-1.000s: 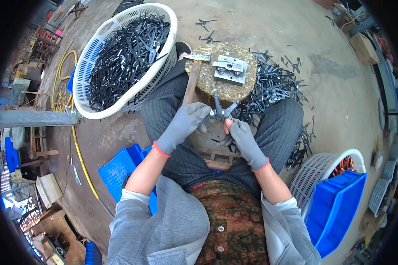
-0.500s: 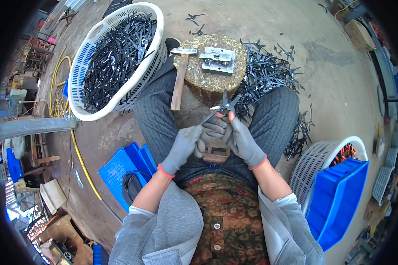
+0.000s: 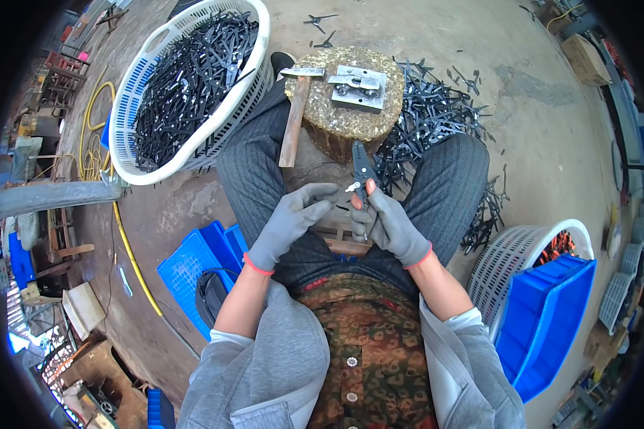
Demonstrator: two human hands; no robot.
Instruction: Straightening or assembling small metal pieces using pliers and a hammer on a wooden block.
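My right hand, in a grey glove with bare fingertips, is closed around a pair of dark wire-stripper pliers. Their jaws point away from me, pressed together, and a small pale piece shows at the side near the pivot. The glove covers most of the handles. To the left of the pliers, my left hand is gloved too and holds nothing, its fingers apart. Past the pliers stands a round stump bearing a metal block fixture. A hammer with a wooden handle lies over the stump's left edge.
A white basket full of dark plier parts stands at the far left. A pile of similar pieces lies right of the stump. Blue bins sit by my left leg. At the right are another white basket and a blue bin.
My left hand has let go of the pliers and moved left, its fingers opening. The pliers' spread jaws have come together, and my right hand still holds them.
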